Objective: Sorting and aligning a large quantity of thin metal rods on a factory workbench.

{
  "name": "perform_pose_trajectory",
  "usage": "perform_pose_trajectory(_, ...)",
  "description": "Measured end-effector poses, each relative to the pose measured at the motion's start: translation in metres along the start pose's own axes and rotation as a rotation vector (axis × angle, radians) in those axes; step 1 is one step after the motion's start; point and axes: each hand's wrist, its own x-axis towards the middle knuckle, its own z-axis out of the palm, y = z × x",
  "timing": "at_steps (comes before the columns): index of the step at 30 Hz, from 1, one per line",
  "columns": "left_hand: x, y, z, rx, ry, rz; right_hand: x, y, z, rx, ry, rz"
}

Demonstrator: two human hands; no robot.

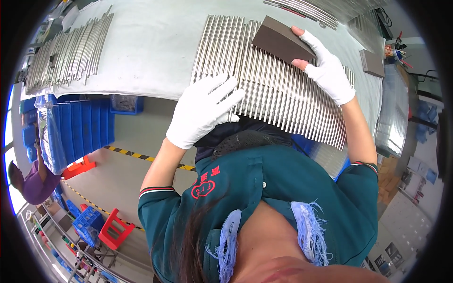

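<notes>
A row of shiny metal rods (283,94) lies side by side on the pale-covered table in front of me. My left hand (203,111), in a white glove, rests on the near left ends of the rods, fingers stretched out and slightly spread. In my right hand (328,73) is a dark brown rectangular block (283,40), gripped at its right end between thumb and fingers. That glove leaves the thumb tip and a fingertip bare. The block lies across the far part of the rods, tilted down to the right.
A second group of rods (71,54) lies at the table's far left, and more rods (306,12) at the back. Another brown block (372,63) sits on the right. Blue bins (82,122), red stools (115,229) and a person in purple (40,181) are off to the left.
</notes>
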Motion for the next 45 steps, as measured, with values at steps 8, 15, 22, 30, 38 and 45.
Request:
perform_pose_trajectory(8,0.007,0.005,0.0,-0.013,-0.012,0.0,0.041,-0.028,0.025,0.102,-0.216,-0.234)
perform_pose_trajectory(15,0.008,0.006,0.002,-0.034,0.079,-0.017,0.037,-0.021,-0.005,0.151,-0.322,-0.1)
perform_pose_trajectory(22,0.006,0.004,0.004,-0.079,0.148,-0.047,0.038,-0.017,-0.003,0.197,-0.315,-0.078)
perform_pose_trajectory(30,0.011,0.009,0.003,-0.096,0.16,-0.074,0.04,-0.028,0.013,0.258,-0.303,0.001)
perform_pose_trajectory(38,0.007,0.005,0.009,-0.141,0.249,-0.063,0.015,-0.001,-0.016,0.356,-0.219,0.153)
perform_pose_trajectory(45,0.006,0.008,0.008,-0.113,0.268,-0.099,0.043,-0.027,0.009,0.219,-0.329,-0.065)
